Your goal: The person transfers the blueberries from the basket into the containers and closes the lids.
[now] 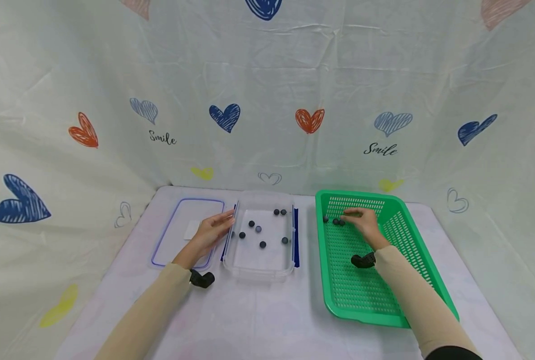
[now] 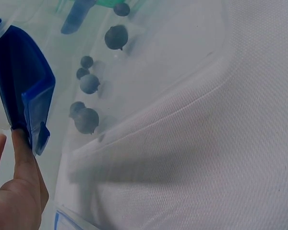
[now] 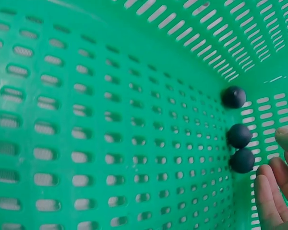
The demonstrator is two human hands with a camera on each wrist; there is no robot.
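My left hand [image 1: 210, 233] rests its fairly straight fingers on the left wall of a clear plastic box [image 1: 260, 274], against its blue latch flap [image 2: 36, 91]. Several small dark balls [image 1: 262, 244] with tiny nubs lie scattered on the box floor. Inside a green slotted basket [image 1: 339, 295], my right hand [image 1: 363, 223] hovers by the far left end. Its thumb and fingers are apart, with nothing visible between them. Close to the fingertips sit three dark blue balls [image 3: 240, 136] along the basket's wall, two of them touching.
A clear lid [image 1: 173, 240] with a blue rim lies left of the box, partly under the left forearm. A second blue latch flap [image 1: 296, 237] hangs on the box's right side. The pale tablecloth [image 1: 249, 320] runs up to a heart-printed curtain [image 1: 267, 80].
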